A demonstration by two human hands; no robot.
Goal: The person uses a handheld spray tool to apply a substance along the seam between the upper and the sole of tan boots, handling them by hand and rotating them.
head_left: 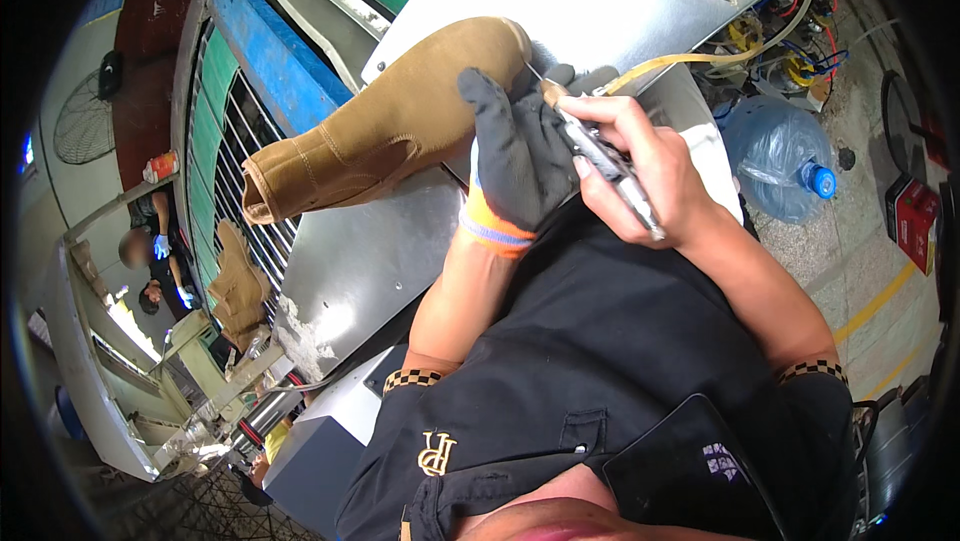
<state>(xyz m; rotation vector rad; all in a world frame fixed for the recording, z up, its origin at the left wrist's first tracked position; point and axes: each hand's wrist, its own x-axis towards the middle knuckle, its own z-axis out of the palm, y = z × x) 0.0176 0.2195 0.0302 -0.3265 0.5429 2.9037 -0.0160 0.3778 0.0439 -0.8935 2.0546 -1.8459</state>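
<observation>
Black shirt [600,381]; blue water jug [775,156].

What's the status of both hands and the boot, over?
Left hand, grey glove, grips tan boot by its sole end. Right hand, bare, holds metal tool with yellow hose at boot. Nothing between.

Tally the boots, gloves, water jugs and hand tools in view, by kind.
Tan suede boots: 2, one held, one on the rack
Grey work gloves: 1, on the left hand
Blue water jugs: 1
Metal hand tools: 1, in the right hand
Total: 5
</observation>
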